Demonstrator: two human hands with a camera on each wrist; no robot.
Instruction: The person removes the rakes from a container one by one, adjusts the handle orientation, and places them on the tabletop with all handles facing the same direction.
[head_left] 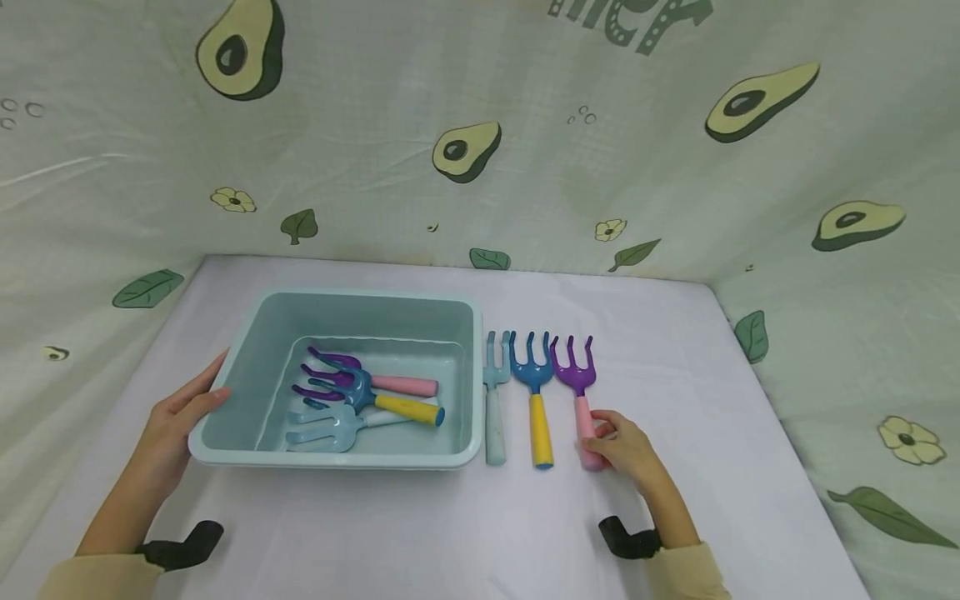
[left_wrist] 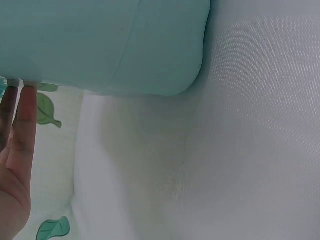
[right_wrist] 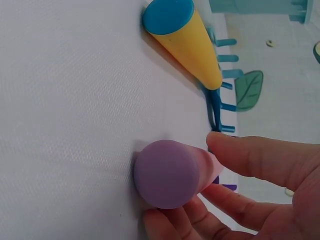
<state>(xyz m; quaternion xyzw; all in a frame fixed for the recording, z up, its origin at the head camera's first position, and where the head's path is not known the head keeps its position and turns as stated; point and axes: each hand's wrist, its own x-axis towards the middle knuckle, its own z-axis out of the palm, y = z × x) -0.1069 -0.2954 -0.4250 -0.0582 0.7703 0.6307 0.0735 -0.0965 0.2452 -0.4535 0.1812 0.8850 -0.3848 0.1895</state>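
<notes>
My left hand (head_left: pixel 176 421) holds the left rim of a pale blue-green plastic basin (head_left: pixel 337 458), thumb over the rim and fingers on its outer side. Inside the basin lie a purple hand rake with a pink handle (head_left: pixel 405 385), a blue one with a yellow handle (head_left: pixel 411 409) and a light blue one (head_left: pixel 341 428), overlapping. On the table, my right hand (head_left: pixel 626 447) grips the pink handle of another purple hand rake (head_left: pixel 576 375), tines pointing away. Thumb and fingers lie on either side of the handle (right_wrist: pixel 167 172) in the right wrist view.
Beside the basin, a light blue hand rake (head_left: pixel 495 417) and a blue one with a yellow handle (head_left: pixel 540 425) lie side by side, left of the gripped one. The white-covered table (head_left: pixel 420 542) meets an avocado-print cloth (head_left: pixel 375 200) at the back and sides.
</notes>
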